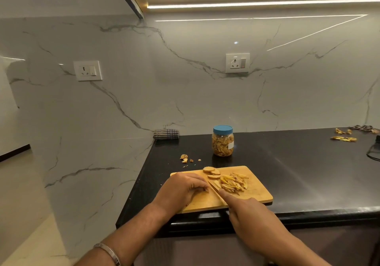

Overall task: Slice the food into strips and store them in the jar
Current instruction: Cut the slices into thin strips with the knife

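Note:
A wooden cutting board [257, 193] lies on the black counter. A heap of yellow strips [234, 183] is on its right half, and round slices [211, 172] sit at its far left. My left hand [183, 187] rests on the board with fingers curled down over a piece beside the blade. My right hand [246, 208] grips a knife [214, 189], index finger along its spine, blade tip by the left fingertips. A clear jar [222, 143] with a blue lid, holding strips, stands behind the board.
Peel scraps [185, 158] lie left of the jar and more peels [343, 138] at the far right. A folded checked cloth [166, 134] sits by the wall. A dark object [374, 152] is at the right edge. The counter's left edge drops off near the board.

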